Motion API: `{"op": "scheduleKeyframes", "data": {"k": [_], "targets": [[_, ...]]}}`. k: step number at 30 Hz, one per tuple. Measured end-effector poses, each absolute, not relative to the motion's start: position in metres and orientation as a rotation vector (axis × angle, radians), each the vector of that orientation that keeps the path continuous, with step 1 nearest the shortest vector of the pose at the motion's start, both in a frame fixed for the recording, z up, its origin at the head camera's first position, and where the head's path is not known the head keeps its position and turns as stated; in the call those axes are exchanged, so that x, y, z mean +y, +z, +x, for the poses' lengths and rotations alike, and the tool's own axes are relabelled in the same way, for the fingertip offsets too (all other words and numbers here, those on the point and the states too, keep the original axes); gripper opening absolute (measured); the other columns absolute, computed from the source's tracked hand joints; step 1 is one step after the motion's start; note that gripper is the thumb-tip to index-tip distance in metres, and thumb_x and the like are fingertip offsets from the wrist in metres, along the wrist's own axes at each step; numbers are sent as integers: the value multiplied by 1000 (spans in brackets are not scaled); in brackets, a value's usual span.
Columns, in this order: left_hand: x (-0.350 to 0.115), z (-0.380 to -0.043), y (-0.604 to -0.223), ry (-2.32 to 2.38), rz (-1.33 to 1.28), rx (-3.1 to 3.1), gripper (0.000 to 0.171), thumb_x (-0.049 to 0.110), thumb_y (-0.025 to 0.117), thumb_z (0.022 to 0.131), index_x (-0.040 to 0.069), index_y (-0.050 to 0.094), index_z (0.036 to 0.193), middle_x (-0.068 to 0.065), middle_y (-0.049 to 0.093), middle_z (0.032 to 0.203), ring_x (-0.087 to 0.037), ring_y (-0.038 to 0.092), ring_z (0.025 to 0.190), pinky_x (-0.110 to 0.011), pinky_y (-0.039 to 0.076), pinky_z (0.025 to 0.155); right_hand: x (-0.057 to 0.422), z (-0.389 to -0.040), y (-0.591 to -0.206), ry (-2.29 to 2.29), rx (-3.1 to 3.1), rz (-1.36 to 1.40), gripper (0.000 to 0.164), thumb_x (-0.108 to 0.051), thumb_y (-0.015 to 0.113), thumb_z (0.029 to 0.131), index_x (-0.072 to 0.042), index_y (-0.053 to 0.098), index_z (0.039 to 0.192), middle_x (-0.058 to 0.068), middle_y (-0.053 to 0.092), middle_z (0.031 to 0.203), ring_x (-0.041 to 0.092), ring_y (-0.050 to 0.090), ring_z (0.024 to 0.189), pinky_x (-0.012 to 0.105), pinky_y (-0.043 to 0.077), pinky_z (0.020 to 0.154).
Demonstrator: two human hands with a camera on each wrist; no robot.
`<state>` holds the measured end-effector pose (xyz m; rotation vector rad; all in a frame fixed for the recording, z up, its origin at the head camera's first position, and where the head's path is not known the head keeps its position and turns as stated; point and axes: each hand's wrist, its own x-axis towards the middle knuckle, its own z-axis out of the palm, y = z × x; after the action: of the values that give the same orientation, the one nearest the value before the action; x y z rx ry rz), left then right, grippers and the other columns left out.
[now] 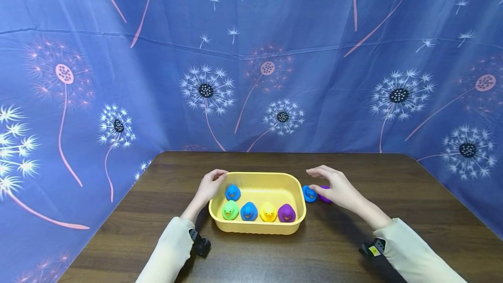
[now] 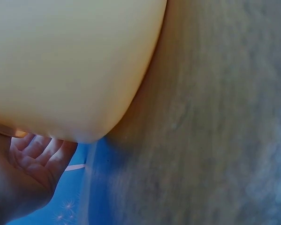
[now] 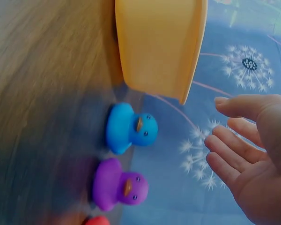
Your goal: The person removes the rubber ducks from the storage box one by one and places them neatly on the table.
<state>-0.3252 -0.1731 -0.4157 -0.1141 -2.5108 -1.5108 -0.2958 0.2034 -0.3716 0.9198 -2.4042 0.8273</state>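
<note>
Right wrist: blue duck below grip

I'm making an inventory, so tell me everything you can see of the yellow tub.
The tub is plain yellow, plastic by its look: a rounded rectangle, open on top, with a rim. It sits upright on the table, long sides crosswise in the head view. Five ducks sit inside: two blue, one green, one yellow, one purple. The left hand holds its far left corner.

right wrist: red object cropped | head: purple duck partly behind right hand
</note>
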Motion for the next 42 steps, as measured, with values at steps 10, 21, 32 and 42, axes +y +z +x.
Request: {"op": "scheduleKeyframes", "data": {"k": [10, 21, 32, 42], "targets": [[-173, -325, -416, -1516, -100, -2513, 23, 18, 54, 95, 4, 66, 109, -12, 66, 99, -23, 59, 95, -33, 45, 81, 178, -296, -367, 840, -2397, 982, 36, -11, 76, 77, -6, 65, 111, 5, 66, 106, 21, 63, 95, 39, 52, 81], [-172, -324, -414, -1534, -99, -2504, 23, 17, 53, 95, 4, 65, 109, -12, 66, 100, -23, 59, 96, -32, 44, 81, 154, -296, -364, 885, -2406, 1020, 37, -15, 76, 78, -4, 65, 112, 9, 66, 106, 22, 64, 97, 39, 52, 84], [-172, -324, -414, -1525, -98, -2505, 23, 17, 54, 94, 4, 66, 108, -12, 67, 101, -24, 60, 97, -36, 45, 84, 136, -300, -372, 906, -2376, 1044, 36, -15, 77, 77, -5, 66, 109, 8, 68, 101, 20, 63, 93, 38, 52, 81], [-172, -325, -415, -1533, -90, -2504, 22, 18, 54, 95, 4, 66, 108, -12, 67, 100, -23, 60, 95, -34, 45, 82, 122, -298, -374, 960, -2410, 1080, 34, -16, 75, 79, -5, 66, 110, 9, 67, 103, 22, 63, 95, 38, 51, 85]]}}
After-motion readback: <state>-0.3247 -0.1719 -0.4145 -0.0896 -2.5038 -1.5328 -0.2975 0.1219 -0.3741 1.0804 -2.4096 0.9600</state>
